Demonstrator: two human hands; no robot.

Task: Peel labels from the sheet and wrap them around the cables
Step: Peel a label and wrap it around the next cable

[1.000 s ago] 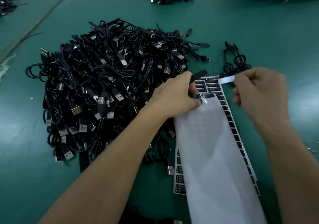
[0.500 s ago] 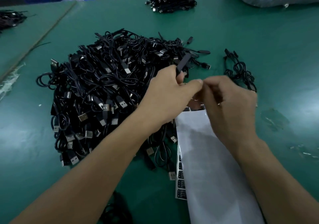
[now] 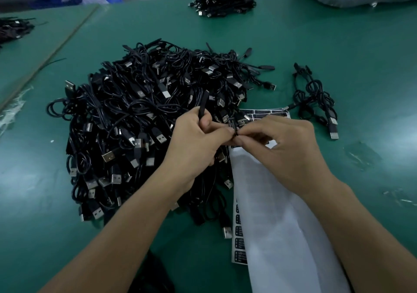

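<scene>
The left hand (image 3: 194, 143) is gripping one cable (image 3: 203, 105), probably to present the wire tight for wrapping. The right hand (image 3: 286, 155) is pinching the label (image 3: 232, 124) onto it where both hands, knuckles up, are meeting. The label sheet (image 3: 266, 113) is lying under and beyond the right hand, the cable pile (image 3: 135, 123) left of the left hand.
</scene>
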